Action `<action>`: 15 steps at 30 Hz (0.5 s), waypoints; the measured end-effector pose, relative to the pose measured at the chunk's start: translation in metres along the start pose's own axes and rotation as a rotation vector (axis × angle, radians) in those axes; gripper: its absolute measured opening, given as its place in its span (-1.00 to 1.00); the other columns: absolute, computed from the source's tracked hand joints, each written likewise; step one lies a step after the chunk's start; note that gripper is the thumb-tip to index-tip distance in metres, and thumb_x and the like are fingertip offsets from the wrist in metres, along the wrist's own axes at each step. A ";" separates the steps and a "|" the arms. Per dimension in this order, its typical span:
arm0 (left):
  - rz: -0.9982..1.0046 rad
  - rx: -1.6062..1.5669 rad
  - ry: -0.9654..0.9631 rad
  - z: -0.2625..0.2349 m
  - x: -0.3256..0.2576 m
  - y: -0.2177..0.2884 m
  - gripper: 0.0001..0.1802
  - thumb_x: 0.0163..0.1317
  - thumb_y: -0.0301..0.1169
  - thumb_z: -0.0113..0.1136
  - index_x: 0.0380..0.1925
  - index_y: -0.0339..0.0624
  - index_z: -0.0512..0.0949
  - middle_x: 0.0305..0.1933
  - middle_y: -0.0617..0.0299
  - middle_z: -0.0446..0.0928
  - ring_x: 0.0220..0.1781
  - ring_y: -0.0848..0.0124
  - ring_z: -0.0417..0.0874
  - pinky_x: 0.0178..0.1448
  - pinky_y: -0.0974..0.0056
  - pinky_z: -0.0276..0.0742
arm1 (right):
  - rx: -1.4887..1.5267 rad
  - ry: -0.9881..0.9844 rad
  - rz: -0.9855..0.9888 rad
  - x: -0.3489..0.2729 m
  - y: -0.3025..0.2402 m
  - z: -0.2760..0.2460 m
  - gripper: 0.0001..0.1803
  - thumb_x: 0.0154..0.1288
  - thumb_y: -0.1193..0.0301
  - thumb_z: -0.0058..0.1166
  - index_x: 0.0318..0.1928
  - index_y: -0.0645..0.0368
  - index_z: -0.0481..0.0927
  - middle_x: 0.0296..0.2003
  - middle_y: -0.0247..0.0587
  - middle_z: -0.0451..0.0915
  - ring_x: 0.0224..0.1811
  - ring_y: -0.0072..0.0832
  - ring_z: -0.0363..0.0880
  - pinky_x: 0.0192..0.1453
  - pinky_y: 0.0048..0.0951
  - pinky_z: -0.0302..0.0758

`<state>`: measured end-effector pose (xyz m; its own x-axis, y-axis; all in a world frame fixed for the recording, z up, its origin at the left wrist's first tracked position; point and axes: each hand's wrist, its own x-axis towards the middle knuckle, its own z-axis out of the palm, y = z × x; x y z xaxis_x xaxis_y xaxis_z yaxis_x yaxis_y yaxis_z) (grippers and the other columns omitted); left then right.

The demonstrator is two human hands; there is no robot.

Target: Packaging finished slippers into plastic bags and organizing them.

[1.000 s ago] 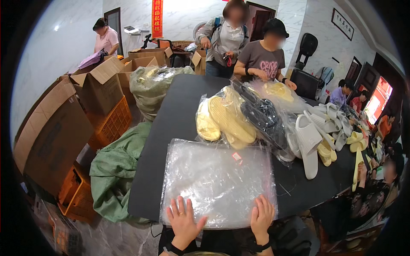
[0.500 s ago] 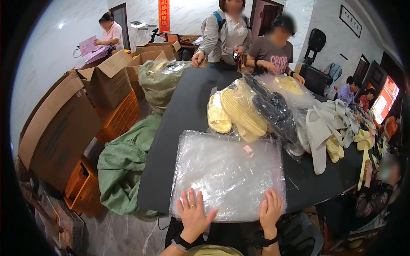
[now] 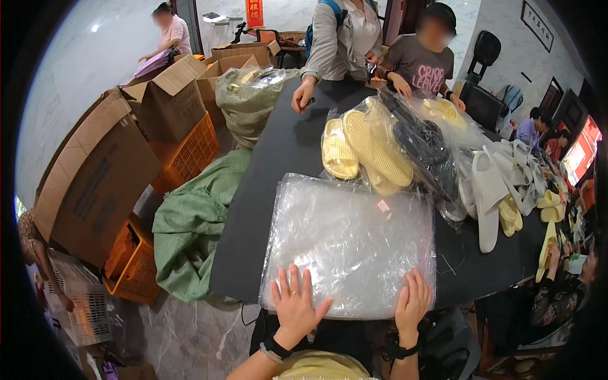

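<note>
A stack of clear plastic bags [image 3: 351, 244] lies flat at the near edge of the dark table [image 3: 247, 234]. My left hand [image 3: 296, 304] rests on its near left part, fingers spread and palm down. At the near right corner, my right hand [image 3: 413, 303] lies on the plastic with its fingers stretched out. Neither hand holds anything. Just beyond the stack are yellow slippers [image 3: 380, 149] in clear bags, with bagged black slippers [image 3: 425, 142] beside them. A small pale label [image 3: 383, 206] shows near the stack's far edge.
Grey slippers [image 3: 486, 196] and more yellow ones [image 3: 510, 215] pile up on the right. Left of the table are a green sack [image 3: 199, 221], orange crates [image 3: 190, 158] and cardboard boxes [image 3: 95, 171]. Two people stand at the far side; another person sits at the right.
My view has shifted, so the table sits slightly higher and further right. Both hands stay on the plastic bags. A person's arm now shows by a crate at the far left.
</note>
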<state>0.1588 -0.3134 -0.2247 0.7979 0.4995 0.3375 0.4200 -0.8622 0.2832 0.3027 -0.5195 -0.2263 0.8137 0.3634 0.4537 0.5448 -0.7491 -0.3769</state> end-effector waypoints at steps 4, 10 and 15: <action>-0.002 -0.003 -0.010 0.000 0.000 -0.001 -0.15 0.06 0.11 0.10 0.19 -0.34 0.25 0.33 -0.24 0.08 0.38 -0.19 -0.01 0.31 -0.23 -0.13 | -0.015 -0.010 0.001 0.001 -0.002 0.000 -0.64 0.25 0.37 -0.18 0.03 0.19 0.46 0.14 -0.14 0.40 0.21 -0.20 0.29 0.30 -0.12 0.06; -0.006 0.028 -0.005 0.000 0.000 -0.001 -0.15 0.06 0.14 0.08 0.20 -0.27 0.26 0.34 -0.18 0.08 0.37 -0.19 0.04 0.29 -0.24 -0.05 | -0.007 -0.011 0.004 0.000 0.000 0.003 -0.64 0.25 0.37 -0.17 0.02 0.19 0.47 0.14 -0.13 0.40 0.21 -0.18 0.29 0.30 -0.10 0.06; -0.012 0.018 -0.019 0.001 -0.001 -0.001 -0.15 0.06 0.14 0.08 0.20 -0.27 0.27 0.35 -0.18 0.09 0.38 -0.18 0.03 0.30 -0.23 -0.08 | -0.043 -0.005 -0.002 0.000 -0.001 0.002 -0.65 0.24 0.38 -0.17 0.01 0.20 0.47 0.12 -0.10 0.41 0.19 -0.17 0.31 0.28 -0.11 0.09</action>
<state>0.1580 -0.3126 -0.2260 0.8004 0.5087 0.3171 0.4376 -0.8574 0.2708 0.3023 -0.5176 -0.2279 0.8134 0.3676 0.4509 0.5374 -0.7716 -0.3403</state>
